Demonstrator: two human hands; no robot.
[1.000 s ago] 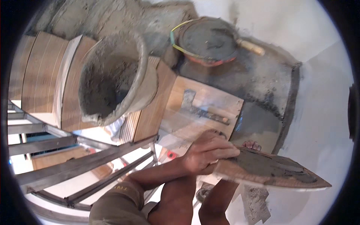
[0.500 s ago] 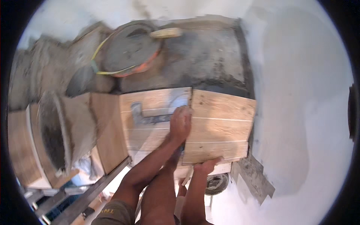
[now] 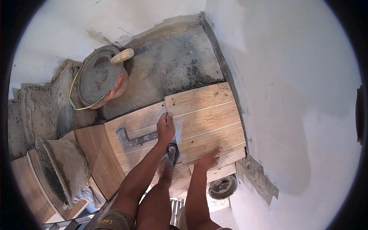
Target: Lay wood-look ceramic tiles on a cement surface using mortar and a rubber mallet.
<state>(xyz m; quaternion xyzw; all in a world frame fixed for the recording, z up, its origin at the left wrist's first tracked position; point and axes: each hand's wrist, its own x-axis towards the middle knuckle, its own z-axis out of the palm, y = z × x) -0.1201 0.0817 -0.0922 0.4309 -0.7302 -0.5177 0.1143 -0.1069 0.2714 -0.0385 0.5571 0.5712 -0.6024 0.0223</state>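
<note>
My left hand (image 3: 165, 128) grips the left edge of a wood-look tile (image 3: 205, 126) at its upper part, while my right hand (image 3: 208, 160) holds its near edge with fingertips. That tile lies wood side up against the right wall, beside another laid tile (image 3: 115, 149). A dirty metal square (image 3: 134, 141) rests on the left tile, partly behind my left hand. My sandalled foot (image 3: 171, 155) stands just below that hand. The underside of the held tile is hidden.
An orange bucket (image 3: 96, 82) of grey mortar with a wooden-handled tool (image 3: 122, 56) sits on the bare cement landing (image 3: 168, 57). A crusted bucket (image 3: 74, 166) stands on tiled steps at left; a round container (image 3: 222, 188) sits lower right. A white wall (image 3: 287, 99) bounds the right.
A second ago both hands held the tile raised with its mortar side showing; it now lies wood side up at the right. The view has swung round.
</note>
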